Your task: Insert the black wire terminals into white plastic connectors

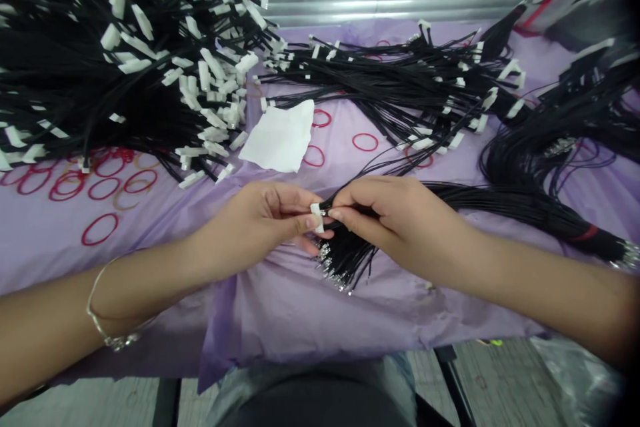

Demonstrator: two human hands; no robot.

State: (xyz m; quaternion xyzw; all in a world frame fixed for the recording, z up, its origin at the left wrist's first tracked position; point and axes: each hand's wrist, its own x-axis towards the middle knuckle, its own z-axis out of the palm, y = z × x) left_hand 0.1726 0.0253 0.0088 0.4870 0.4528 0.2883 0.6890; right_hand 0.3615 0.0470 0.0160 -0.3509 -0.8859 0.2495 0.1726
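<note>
Between thumb and fingers, my left hand [280,213] pinches a small white connector [318,217]. Just right of it, my right hand [385,210] is closed on thin black wires [326,204] whose ends meet the connector; whether they are fully inside it I cannot tell. Below both hands, a bundle of black wires [350,250] lies on the purple cloth with bare silvery terminals [333,270] at its end. That bundle runs right, under my right hand, to a red band [585,235].
A large heap of black cables with white connectors [215,67] fills the left. More cables [380,77] lie at the back, and a coiled bundle [520,147] at right. Red rubber bands [100,229] and a white paper scrap [280,137] rest on the purple cloth [300,293].
</note>
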